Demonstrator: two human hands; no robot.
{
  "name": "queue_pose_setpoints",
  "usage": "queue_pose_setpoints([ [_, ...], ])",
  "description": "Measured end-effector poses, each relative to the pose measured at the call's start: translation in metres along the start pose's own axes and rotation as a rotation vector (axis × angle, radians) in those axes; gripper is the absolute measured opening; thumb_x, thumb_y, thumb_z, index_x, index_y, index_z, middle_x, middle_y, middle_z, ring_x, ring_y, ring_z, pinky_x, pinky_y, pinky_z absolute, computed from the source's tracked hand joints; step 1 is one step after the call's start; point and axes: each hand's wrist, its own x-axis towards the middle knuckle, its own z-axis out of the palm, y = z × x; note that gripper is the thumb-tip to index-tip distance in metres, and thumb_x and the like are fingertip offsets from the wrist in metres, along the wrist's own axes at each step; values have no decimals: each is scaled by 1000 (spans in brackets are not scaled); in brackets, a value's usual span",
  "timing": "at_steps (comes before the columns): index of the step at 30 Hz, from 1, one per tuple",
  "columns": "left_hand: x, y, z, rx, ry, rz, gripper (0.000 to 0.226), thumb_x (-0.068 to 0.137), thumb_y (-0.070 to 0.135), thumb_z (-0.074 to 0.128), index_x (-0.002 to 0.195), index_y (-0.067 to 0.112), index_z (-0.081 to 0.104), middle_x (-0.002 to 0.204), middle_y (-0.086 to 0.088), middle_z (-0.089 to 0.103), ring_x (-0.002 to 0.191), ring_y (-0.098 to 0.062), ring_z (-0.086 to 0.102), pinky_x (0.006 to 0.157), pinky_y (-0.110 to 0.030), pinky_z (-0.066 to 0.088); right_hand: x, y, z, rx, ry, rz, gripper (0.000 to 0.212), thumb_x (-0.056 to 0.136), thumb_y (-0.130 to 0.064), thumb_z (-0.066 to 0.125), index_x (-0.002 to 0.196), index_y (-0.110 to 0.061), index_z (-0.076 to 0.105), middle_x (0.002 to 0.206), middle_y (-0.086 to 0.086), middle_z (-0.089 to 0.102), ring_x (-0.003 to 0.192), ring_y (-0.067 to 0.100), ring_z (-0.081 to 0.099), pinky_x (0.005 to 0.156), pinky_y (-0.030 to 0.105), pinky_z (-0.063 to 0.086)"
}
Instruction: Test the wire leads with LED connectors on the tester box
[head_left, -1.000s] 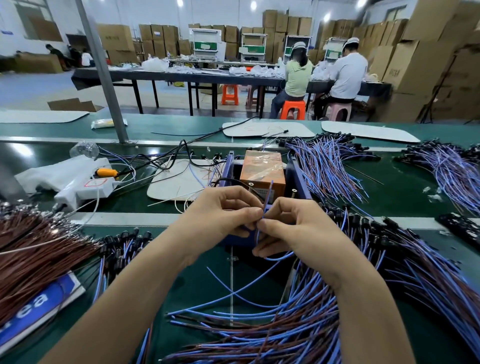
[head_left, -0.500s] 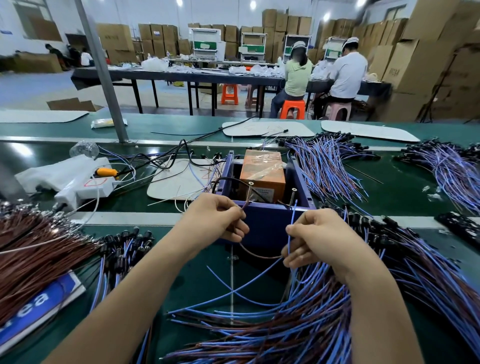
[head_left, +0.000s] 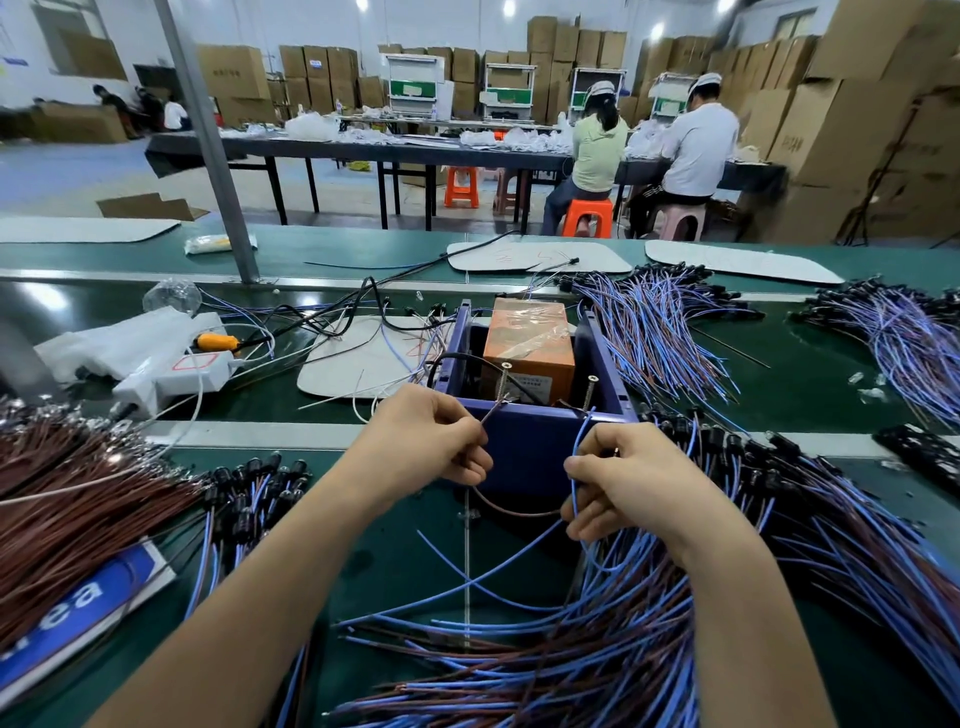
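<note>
Between the two grips, just past their knuckles, stands the blue tester box (head_left: 524, 457) on the green bench (head_left: 395, 571). The left grip (head_left: 428, 441) is clenched on the brown lead (head_left: 493, 412), pinched between thumb and fingers. From that grip the lead slants up and away to the left screw post (head_left: 503, 382) at the box's near edge. Whether the tip touches the post cannot be told. On the near side of the grip the same brown wire sags in a loop across the box's front wall to the right grip (head_left: 628, 478). The right grip pinches the blue lead (head_left: 581, 434), which climbs from the fingers to the right screw post (head_left: 589, 389). Contact there is also unclear.

Beyond both posts, inside the box, sits an orange block (head_left: 530, 343) wrapped in clear tape. Under the right grip and out to its far side spreads a heap of leads (head_left: 623, 649), blue and brown, with black LED connectors (head_left: 727, 447) at their far ends. Well out from the left grip lies a bundle of brown wires (head_left: 67, 493). A white power strip (head_left: 171, 374) rests farther off beyond that.
</note>
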Motion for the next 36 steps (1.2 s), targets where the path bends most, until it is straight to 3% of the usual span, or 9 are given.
queue_pose_setpoints([
  [20, 0, -3, 4, 30, -50, 9, 22, 90, -6, 47, 80, -8, 66, 66, -19, 69, 55, -23, 69, 49, -19, 52, 0, 5, -4, -12, -10, 3, 14, 96, -4, 53, 83, -4, 59, 54, 17, 65, 44, 28, 62, 41, 24, 49],
  [36, 2, -6, 8, 38, -68, -13, 23, 90, -6, 45, 76, -5, 65, 62, -15, 69, 56, -23, 70, 51, -19, 54, 2, 6, -4, -5, -15, 1, 14, 96, -4, 53, 83, -4, 58, 54, 17, 65, 44, 27, 62, 41, 24, 48],
])
